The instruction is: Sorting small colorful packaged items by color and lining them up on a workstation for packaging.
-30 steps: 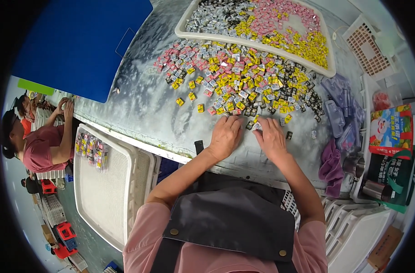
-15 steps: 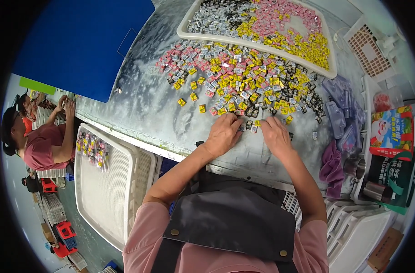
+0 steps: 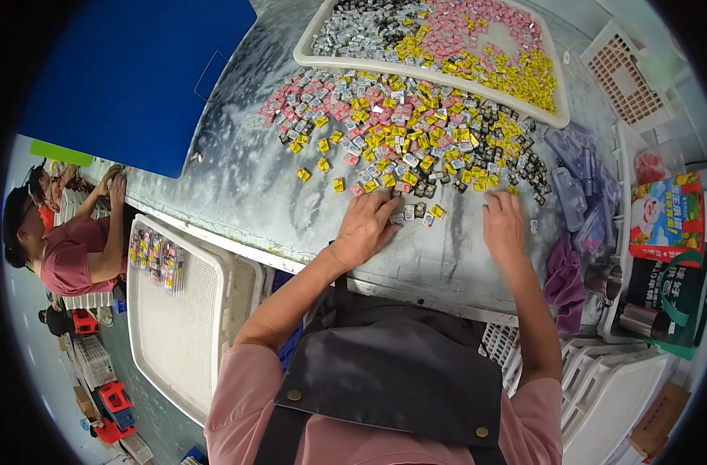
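A wide heap of small wrapped pieces (image 3: 415, 136) in yellow, pink, silver and black lies spread on the grey marbled table (image 3: 237, 182). My left hand (image 3: 366, 226) rests palm down at the heap's near edge, fingers spread beside a few loose pieces (image 3: 419, 212). My right hand (image 3: 503, 222) lies flat to the right, fingers together, touching the near right edge of the heap. I cannot see anything gripped in either hand. Beyond the heap, a white tray (image 3: 307, 53) holds more pieces sorted by colour.
A blue board (image 3: 129, 77) lies at the table's far left. Purple plastic inserts (image 3: 582, 194), a purple cloth (image 3: 564, 279), metal cups (image 3: 601, 283) and printed boxes (image 3: 667, 221) stand right. A white mesh tray (image 3: 179, 325) sits lower left. Another person (image 3: 67, 248) works at far left.
Both hands have moved apart: the left stays at the heap's near edge, the right slid to the right. A few loose pieces now lie between them.
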`<state>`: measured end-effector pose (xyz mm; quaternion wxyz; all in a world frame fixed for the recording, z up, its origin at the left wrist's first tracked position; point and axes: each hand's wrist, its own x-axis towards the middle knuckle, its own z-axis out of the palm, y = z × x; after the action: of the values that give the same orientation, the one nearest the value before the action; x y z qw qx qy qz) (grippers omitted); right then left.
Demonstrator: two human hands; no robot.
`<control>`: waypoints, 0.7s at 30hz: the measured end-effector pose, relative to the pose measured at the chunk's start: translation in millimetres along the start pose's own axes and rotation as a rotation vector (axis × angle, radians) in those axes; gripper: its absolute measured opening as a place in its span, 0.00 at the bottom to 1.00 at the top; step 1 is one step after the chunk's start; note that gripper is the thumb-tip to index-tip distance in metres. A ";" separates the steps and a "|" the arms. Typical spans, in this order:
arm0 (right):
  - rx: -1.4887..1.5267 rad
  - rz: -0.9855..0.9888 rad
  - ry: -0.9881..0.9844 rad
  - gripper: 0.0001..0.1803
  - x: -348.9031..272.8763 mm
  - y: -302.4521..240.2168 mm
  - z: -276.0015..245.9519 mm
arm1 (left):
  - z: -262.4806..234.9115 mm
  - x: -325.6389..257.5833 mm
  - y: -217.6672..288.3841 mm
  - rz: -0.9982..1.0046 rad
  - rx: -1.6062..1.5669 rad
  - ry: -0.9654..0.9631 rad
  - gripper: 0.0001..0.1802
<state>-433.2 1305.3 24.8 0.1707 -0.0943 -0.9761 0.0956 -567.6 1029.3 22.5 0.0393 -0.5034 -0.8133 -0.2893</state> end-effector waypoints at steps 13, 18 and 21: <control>0.364 -0.136 -0.296 0.20 0.7 -57.0 4.6 | 0.4 0.2 7.4 0.001 0.057 -0.045 0.17; 0.412 0.001 -0.254 0.17 -2.9 -66.9 5.5 | 2.3 -7.6 6.8 -0.036 0.089 -0.032 0.15; 0.395 0.014 -0.240 0.17 -1.6 -75.9 11.7 | 2.6 -10.0 6.1 -0.143 0.109 -0.032 0.15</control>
<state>-447.4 1230.0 30.1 0.0680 -0.0538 -0.9511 0.2966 -557.0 1024.7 19.4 0.0326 -0.4458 -0.8622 -0.2386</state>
